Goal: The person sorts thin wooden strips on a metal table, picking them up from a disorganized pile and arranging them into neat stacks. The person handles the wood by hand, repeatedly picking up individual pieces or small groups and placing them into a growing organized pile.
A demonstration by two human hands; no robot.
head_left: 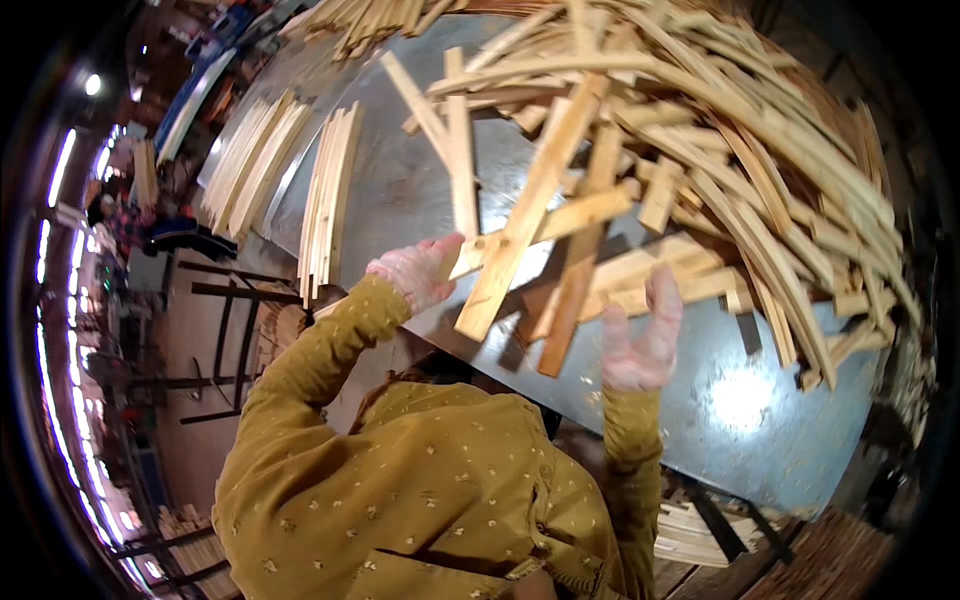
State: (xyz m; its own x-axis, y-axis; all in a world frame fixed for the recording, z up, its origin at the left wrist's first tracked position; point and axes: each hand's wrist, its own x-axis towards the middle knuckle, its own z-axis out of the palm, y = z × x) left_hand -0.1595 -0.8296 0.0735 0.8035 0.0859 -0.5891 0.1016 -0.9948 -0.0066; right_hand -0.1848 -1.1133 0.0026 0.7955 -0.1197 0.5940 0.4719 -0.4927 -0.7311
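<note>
My left hand (416, 272) is closed at the near-left end of a short wooden slat (575, 217), which slants up to the right into the pile. Across that slat lies a longer, wider wooden board (535, 200), its near end close to the table's front edge. My right hand (641, 340) has its thumb and fingers spread, with nothing held between them. Just beyond its fingertips lie pale wooden strips (665, 290). A darker brown board (572, 300) rests between my two hands.
A large tangled pile of wooden strips (760, 130) covers the far and right parts of the metal table (790, 440). Sorted bundles of slats (330, 200) lie at the left, some on the neighbouring surface. A dark metal frame (235, 300) stands on the floor at left.
</note>
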